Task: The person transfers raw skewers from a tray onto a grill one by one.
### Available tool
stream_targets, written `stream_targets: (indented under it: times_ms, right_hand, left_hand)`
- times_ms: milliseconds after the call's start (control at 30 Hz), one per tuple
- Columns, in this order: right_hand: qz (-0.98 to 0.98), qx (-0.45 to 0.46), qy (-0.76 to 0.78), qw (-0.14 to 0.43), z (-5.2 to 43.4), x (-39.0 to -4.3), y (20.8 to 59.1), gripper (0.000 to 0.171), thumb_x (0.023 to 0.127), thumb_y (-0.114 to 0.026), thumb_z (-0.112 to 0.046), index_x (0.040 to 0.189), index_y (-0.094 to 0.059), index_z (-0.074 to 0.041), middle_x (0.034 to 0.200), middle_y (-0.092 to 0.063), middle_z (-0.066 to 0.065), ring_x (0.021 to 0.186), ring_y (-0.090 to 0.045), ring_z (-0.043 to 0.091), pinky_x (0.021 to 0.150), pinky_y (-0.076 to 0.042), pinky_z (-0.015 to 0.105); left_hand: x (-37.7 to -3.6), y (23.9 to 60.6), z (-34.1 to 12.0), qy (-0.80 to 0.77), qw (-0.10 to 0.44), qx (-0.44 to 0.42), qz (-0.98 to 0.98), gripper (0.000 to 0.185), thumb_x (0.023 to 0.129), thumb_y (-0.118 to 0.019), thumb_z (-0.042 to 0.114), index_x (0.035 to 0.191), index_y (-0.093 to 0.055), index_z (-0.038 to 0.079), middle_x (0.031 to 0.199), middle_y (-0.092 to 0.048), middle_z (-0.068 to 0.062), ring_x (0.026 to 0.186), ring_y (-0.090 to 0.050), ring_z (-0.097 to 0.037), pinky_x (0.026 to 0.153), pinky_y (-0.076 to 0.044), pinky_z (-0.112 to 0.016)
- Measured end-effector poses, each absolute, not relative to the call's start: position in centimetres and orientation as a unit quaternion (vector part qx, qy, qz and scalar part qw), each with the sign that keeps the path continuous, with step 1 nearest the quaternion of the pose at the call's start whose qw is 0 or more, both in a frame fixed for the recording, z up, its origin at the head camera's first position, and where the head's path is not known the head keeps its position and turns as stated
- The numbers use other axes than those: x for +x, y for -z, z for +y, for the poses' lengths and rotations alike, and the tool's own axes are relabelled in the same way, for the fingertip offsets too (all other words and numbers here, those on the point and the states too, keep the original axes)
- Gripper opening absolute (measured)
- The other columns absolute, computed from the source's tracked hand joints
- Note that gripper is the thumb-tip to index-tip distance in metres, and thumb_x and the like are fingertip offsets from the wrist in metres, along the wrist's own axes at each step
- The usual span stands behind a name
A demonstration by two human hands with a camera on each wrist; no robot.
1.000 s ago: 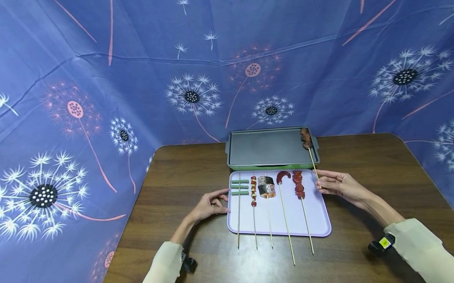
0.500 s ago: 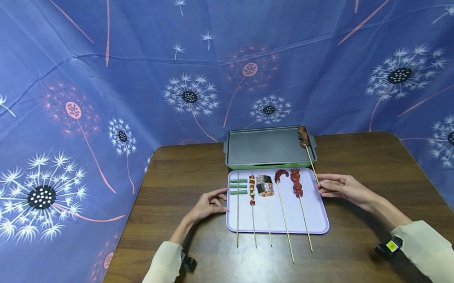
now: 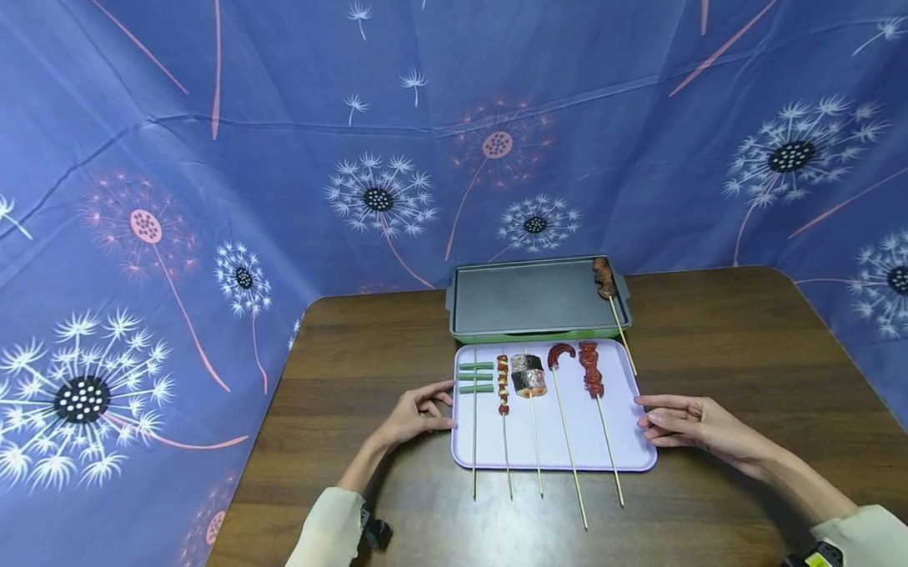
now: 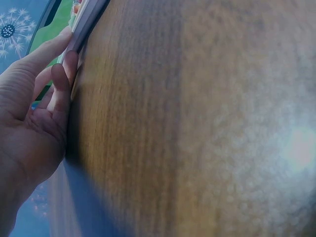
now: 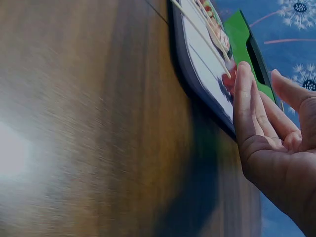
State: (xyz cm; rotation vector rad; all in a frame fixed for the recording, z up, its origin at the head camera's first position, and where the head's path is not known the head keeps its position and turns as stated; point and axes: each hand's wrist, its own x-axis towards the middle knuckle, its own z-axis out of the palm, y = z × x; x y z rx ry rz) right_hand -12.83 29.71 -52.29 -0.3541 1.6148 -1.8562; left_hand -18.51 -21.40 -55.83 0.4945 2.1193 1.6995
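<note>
Relaxed, ungripping left hand (image 3: 416, 414) and right hand (image 3: 703, 429) flank the lilac rectangular tray (image 3: 520, 444), and shoving it forward could dislodge the brown-chunk skewer (image 3: 603, 280) on the flat dark-grey griddle (image 3: 522, 298) by bumping its overhanging wooden stick (image 3: 622, 329).

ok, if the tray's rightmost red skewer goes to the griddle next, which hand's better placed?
Right, I'd say. The right hand is by the right edge of the tray, nearest that red skewer; the left hand is at the opposite edge, with four other skewers between.
</note>
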Motion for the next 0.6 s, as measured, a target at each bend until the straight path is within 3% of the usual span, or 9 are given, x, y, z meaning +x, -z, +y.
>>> stream_targets:
  times_ms: [200, 367, 467, 600]
  right_hand:
    - [0.572, -0.150, 0.725, 0.354, 29.2, -10.6, 52.6, 0.041, 0.110, -0.038, -0.002, 0.150, -0.048, -0.003, 0.129, -0.070, 0.013, 0.117, -0.070, 0.023, 0.100, -0.054, 0.041]
    - [0.535, -0.147, 0.731, 0.396, 28.5, -8.8, 53.4, 0.043, 0.111, -0.035, -0.004, 0.152, -0.041, 0.004, 0.132, -0.067, 0.016, 0.121, -0.068, 0.027, 0.102, -0.052, 0.043]
    - [0.533, -0.140, 0.733, 0.400, 27.9, -8.0, 53.9, 0.044, 0.111, -0.036, -0.004, 0.153, -0.035, 0.010, 0.133, -0.066, 0.017, 0.121, -0.068, 0.026, 0.101, -0.053, 0.042]
    - [0.514, -0.143, 0.747, 0.396, 27.3, -7.0, 54.8, 0.044, 0.111, -0.035, -0.003, 0.154, -0.037, 0.005, 0.135, -0.067, 0.016, 0.123, -0.067, 0.025, 0.101, -0.053, 0.040]
  left_hand:
    - [-18.5, 55.9, -21.5, -0.603, 0.183, 0.178, 0.756, 0.072, 0.082, -0.080, -0.007, 0.147, -0.050, -0.005, 0.120, -0.061, -0.037, 0.071, -0.063, 0.000, 0.063, -0.047, -0.013]
    - [-18.4, 55.8, -21.5, -0.601, 0.181, 0.176, 0.758, 0.072, 0.081, -0.080, -0.007, 0.146, -0.050, -0.004, 0.119, -0.062, -0.037, 0.071, -0.063, -0.001, 0.063, -0.046, -0.014]
    - [-18.3, 55.8, -21.4, -0.602, 0.179, 0.174, 0.759, 0.071, 0.081, -0.080, -0.007, 0.146, -0.051, -0.005, 0.119, -0.062, -0.037, 0.071, -0.062, 0.000, 0.063, -0.046, -0.014]
    - [-18.3, 55.9, -21.3, -0.602, 0.180, 0.172, 0.759, 0.071, 0.081, -0.080, -0.007, 0.146, -0.051, -0.005, 0.119, -0.062, -0.037, 0.071, -0.062, 0.000, 0.062, -0.046, -0.013]
